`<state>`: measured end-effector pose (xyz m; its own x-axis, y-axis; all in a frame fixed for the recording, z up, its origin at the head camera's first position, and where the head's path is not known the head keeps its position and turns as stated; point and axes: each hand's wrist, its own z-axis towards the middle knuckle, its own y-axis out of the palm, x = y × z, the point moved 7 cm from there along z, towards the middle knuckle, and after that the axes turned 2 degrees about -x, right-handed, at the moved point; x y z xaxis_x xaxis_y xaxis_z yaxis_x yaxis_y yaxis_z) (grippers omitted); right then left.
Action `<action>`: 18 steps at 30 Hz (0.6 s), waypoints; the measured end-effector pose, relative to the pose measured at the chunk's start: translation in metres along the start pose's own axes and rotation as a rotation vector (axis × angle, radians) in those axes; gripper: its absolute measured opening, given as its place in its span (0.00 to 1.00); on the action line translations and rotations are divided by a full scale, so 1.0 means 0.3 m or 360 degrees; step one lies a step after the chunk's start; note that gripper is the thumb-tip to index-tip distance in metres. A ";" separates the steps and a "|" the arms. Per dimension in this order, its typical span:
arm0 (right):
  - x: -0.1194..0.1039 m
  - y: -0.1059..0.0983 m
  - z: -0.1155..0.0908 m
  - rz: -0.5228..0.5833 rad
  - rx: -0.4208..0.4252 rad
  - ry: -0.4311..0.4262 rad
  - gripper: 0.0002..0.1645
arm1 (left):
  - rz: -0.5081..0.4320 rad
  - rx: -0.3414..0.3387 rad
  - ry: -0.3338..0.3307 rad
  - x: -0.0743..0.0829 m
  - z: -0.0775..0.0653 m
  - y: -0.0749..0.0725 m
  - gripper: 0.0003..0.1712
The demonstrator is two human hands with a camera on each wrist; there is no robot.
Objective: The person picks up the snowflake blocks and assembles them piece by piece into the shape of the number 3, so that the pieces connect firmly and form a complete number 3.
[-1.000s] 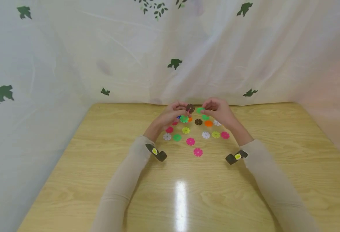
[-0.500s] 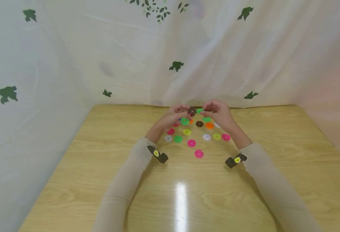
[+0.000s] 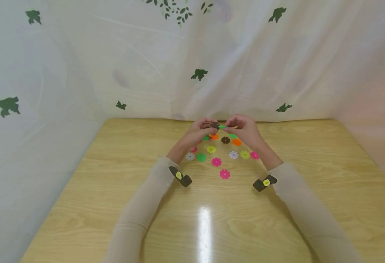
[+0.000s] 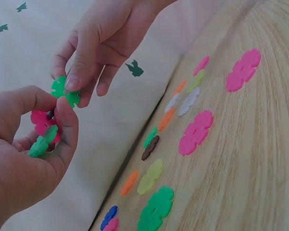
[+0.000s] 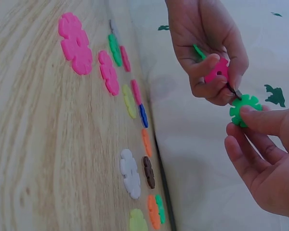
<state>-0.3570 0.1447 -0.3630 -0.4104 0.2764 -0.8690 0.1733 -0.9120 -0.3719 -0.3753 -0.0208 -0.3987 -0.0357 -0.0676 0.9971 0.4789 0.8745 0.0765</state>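
Above the far part of the table, my left hand point(image 3: 194, 133) grips a joined group of notched plastic flower discs. In it are a pink disc point(image 5: 220, 68), a green disc point(image 4: 44, 141) and a brown disc point(image 3: 214, 126), partly covered by the fingers. My right hand point(image 3: 247, 132) pinches another green disc point(image 5: 238, 109) between thumb and fingers. That disc meets the brown disc's edge, at an angle to it; whether their notches are engaged, I cannot tell.
Below the hands, loose discs lie scattered on the wooden table point(image 3: 146, 204). Among them are a pink disc point(image 3: 224, 174), a white disc point(image 3: 233, 155), a dark brown disc point(image 3: 225, 140) and an orange disc point(image 3: 236, 142). A pale curtain point(image 3: 153, 73) hangs behind the table's far edge.
My right hand has moved left, bringing its green disc from apart to against the brown disc. Both discs have turned, the green one now nearly edge-on in the head view.
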 end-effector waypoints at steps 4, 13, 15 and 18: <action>-0.001 0.001 -0.004 0.0002 0.0022 -0.0011 0.09 | -0.0025 0.0030 0.0009 0.005 -0.004 0.007 0.19; -0.014 0.009 -0.009 0.0022 0.0006 -0.0100 0.07 | -0.0102 0.0018 0.0049 0.010 -0.006 0.015 0.13; -0.012 0.007 -0.010 0.0068 0.0011 -0.0095 0.06 | -0.0096 0.0000 0.0065 0.012 -0.005 0.016 0.12; -0.012 0.007 -0.010 0.0125 0.0011 -0.0096 0.06 | -0.0087 -0.0019 0.0075 0.016 -0.005 0.014 0.10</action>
<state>-0.3525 0.1427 -0.3616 -0.4488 0.1855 -0.8742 0.2010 -0.9322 -0.3010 -0.3722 -0.0180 -0.3935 -0.0210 -0.1378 0.9902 0.4880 0.8630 0.1305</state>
